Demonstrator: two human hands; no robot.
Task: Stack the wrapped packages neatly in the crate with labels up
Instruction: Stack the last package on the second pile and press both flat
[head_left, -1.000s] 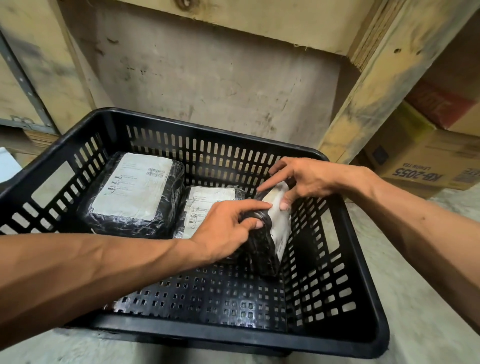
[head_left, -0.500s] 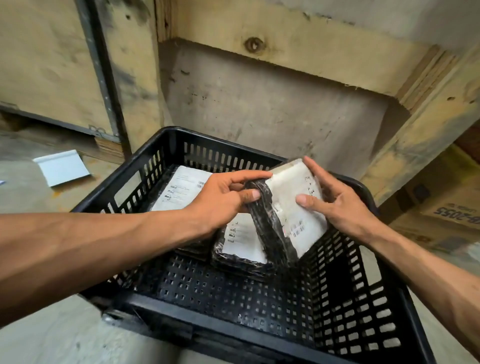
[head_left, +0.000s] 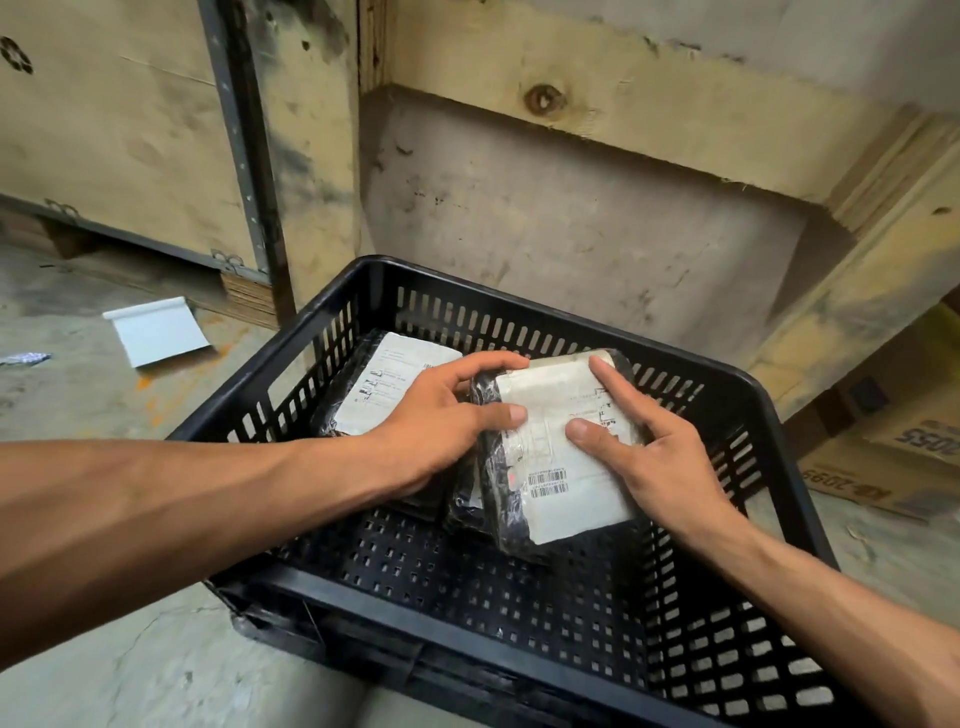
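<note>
A black slotted plastic crate (head_left: 613, 618) stands on the floor in front of me. Both hands hold a black-wrapped package (head_left: 561, 467) with its white label facing up, tilted over the crate's middle. My left hand (head_left: 441, 431) grips its left edge. My right hand (head_left: 649, 457) lies on the label and its right side. Under it a second wrapped package (head_left: 467, 501) peeks out, mostly hidden. A third labelled package (head_left: 384, 384) lies flat at the crate's far left, label up.
Plywood crates and a concrete wall (head_left: 571, 218) rise right behind the crate. A white sheet (head_left: 156, 338) lies on the concrete floor at left. Cardboard boxes (head_left: 893, 467) sit at right.
The held package has turned from standing on edge to nearly flat with its label up, and lowered over the middle package. My view has shifted left and back.
</note>
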